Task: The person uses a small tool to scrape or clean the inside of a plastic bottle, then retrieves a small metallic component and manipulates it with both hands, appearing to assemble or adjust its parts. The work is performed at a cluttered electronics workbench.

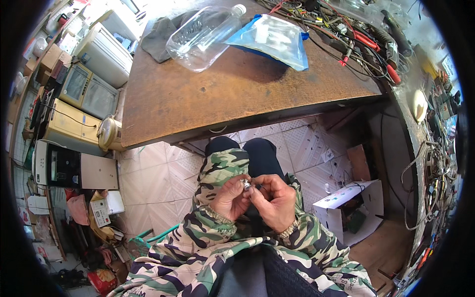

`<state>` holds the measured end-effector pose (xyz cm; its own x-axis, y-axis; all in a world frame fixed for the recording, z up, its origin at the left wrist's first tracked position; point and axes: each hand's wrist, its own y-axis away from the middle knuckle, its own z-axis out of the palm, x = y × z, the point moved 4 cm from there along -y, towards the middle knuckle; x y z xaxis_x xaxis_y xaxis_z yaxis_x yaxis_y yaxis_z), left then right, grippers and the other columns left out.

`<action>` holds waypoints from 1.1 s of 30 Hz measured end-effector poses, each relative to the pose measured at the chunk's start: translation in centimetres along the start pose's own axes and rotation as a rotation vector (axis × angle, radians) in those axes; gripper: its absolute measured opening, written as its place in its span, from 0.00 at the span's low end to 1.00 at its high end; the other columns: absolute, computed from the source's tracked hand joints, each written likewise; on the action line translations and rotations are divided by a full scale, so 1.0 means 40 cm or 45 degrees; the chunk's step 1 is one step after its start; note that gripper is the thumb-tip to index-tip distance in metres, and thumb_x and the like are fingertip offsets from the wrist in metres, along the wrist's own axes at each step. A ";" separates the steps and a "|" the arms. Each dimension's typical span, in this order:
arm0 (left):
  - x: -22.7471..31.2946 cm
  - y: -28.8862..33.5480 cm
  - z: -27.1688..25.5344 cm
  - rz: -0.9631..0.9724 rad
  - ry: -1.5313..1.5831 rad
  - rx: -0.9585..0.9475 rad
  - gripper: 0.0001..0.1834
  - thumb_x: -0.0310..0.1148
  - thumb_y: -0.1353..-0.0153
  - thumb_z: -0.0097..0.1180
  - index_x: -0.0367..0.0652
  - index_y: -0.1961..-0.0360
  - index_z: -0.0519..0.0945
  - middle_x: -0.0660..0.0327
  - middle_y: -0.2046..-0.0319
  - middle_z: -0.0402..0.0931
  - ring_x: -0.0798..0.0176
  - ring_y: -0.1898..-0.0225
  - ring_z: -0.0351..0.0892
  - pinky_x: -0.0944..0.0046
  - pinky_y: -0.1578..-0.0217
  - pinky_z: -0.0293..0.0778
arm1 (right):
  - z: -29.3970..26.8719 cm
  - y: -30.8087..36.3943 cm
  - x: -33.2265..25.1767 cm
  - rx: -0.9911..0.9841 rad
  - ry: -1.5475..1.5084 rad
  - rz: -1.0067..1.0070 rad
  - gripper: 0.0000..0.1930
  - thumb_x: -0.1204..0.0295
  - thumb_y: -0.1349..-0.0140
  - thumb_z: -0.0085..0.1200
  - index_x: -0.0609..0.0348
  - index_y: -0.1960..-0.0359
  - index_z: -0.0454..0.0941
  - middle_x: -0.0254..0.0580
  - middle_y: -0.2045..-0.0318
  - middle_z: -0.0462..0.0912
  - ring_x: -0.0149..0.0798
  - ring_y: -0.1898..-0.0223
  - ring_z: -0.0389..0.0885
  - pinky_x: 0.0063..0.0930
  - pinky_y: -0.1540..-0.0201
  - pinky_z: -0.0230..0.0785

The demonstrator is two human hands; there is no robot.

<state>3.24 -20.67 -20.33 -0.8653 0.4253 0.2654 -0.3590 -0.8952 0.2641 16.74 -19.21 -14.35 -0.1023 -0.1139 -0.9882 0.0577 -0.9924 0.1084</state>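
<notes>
My two hands meet above my lap, in front of the desk's near edge. Between the thumb and fingers of my left hand is a small silvery metal part, too small to name more closely. My right hand pinches the same part from the other side, its thumb and forefinger against it. A bit of something dark shows beside the right fingertips; I cannot make out what it is. Camouflage sleeves with knitted cuffs cover both forearms.
On the brown wooden desk lie a clear plastic bottle, a blue-edged clear bag and tangled cables with red clips. An open white cardboard box stands at the right. Old appliances and a rice cooker line the left.
</notes>
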 end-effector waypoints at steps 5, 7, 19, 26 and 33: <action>0.007 -0.038 -0.004 0.036 -0.023 -0.037 0.16 0.33 0.32 0.60 0.36 0.47 0.77 0.56 0.56 0.80 0.69 0.60 0.81 0.72 0.61 0.79 | -0.026 -0.029 0.001 0.022 0.243 -0.097 0.12 0.76 0.46 0.68 0.65 0.61 0.81 0.27 0.83 0.74 0.17 0.81 0.63 0.17 0.79 0.58; 0.007 -0.043 0.010 0.069 -0.021 -0.041 0.16 0.32 0.32 0.60 0.36 0.47 0.77 0.55 0.56 0.80 0.68 0.60 0.82 0.72 0.59 0.79 | -0.024 -0.030 0.008 0.037 0.216 -0.081 0.12 0.76 0.47 0.68 0.65 0.61 0.81 0.27 0.82 0.74 0.17 0.81 0.63 0.17 0.79 0.58; -0.022 -0.034 -0.016 0.011 -0.033 0.055 0.15 0.31 0.32 0.60 0.37 0.47 0.78 0.59 0.58 0.82 0.65 0.55 0.83 0.64 0.49 0.81 | -0.019 -0.024 0.049 0.098 0.138 -0.170 0.09 0.79 0.43 0.67 0.66 0.63 0.80 0.20 0.82 0.72 0.13 0.81 0.62 0.14 0.80 0.52; -0.028 -0.031 -0.025 0.019 -0.060 0.035 0.15 0.30 0.31 0.59 0.36 0.46 0.78 0.59 0.58 0.82 0.65 0.56 0.83 0.65 0.50 0.81 | -0.028 -0.015 0.035 0.072 0.135 -0.152 0.10 0.79 0.43 0.68 0.67 0.63 0.80 0.23 0.80 0.77 0.13 0.79 0.67 0.11 0.78 0.57; -0.030 -0.029 -0.014 0.022 -0.109 -0.008 0.15 0.29 0.32 0.59 0.36 0.46 0.78 0.59 0.58 0.82 0.66 0.56 0.83 0.65 0.51 0.81 | -0.035 -0.009 0.042 0.069 0.106 -0.110 0.09 0.78 0.43 0.68 0.67 0.64 0.79 0.24 0.79 0.76 0.14 0.79 0.66 0.12 0.77 0.57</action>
<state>4.49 -20.20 -21.45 -0.8383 0.4193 0.3483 -0.3467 -0.9032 0.2529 17.93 -18.99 -16.19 -0.0217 -0.0259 -0.9994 -0.0016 -0.9997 0.0260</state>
